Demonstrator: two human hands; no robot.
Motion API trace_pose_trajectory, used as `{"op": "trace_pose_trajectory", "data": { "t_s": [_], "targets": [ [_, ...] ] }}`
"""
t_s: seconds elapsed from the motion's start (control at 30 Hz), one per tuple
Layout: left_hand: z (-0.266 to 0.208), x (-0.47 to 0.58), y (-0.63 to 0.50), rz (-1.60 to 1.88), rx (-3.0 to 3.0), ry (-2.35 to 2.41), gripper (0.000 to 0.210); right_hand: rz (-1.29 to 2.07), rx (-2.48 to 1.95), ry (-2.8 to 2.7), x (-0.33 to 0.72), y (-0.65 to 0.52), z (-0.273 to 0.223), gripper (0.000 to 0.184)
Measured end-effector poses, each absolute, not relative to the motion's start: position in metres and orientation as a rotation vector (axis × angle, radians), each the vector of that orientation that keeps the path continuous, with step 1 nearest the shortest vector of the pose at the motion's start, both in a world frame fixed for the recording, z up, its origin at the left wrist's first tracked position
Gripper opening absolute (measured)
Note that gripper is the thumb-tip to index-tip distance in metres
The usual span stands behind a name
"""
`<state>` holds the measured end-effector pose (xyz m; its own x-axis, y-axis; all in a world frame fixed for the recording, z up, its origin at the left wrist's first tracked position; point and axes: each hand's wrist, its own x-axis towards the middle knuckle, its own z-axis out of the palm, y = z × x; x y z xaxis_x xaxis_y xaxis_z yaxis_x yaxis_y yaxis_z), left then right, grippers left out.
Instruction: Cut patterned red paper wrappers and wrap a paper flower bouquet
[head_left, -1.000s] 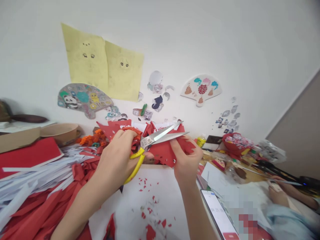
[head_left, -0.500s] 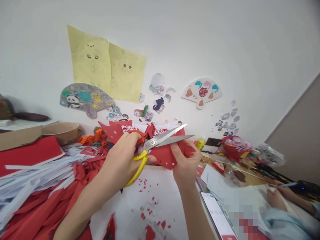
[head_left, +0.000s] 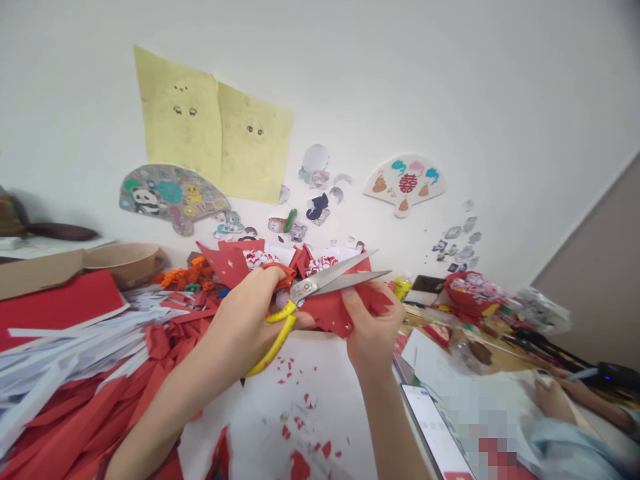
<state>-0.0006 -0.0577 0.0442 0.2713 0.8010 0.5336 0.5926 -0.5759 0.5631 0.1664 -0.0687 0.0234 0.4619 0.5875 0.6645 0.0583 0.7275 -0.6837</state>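
My left hand grips a pair of scissors by its yellow and orange handles, the blades apart and pointing right. Under the blades, my right hand pinches a folded piece of red paper with a notched lower edge. Small holes show in the paper near my thumb. Part of the red paper is hidden behind the blades and my fingers. Below both hands, a white sheet on the table carries scattered red paper scraps.
Red and white paper strips heap up on the left, near a brown bowl. A phone lies to the right. Beyond it is another person's hand. Red-wrapped bundles stand against the wall behind my hands.
Hardly anything differs. The scissors and both hands sit slightly further right, with the blades still apart over the red paper. The other person's hand has shifted a little.
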Motion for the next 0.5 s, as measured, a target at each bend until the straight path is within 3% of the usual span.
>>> {"op": "trace_pose_trajectory", "data": {
  "t_s": [0.3,0.5],
  "targets": [
    [0.0432,0.0013,-0.0566,1.161,2.249,1.268,0.024,0.412,-0.728,-1.078,0.1633,-0.0723,0.0306,0.013],
    [0.0407,0.0030,-0.0541,1.172,2.245,1.285,0.030,0.416,-0.701,-1.035,0.1619,-0.0661,0.0251,0.014]
  ]
}}
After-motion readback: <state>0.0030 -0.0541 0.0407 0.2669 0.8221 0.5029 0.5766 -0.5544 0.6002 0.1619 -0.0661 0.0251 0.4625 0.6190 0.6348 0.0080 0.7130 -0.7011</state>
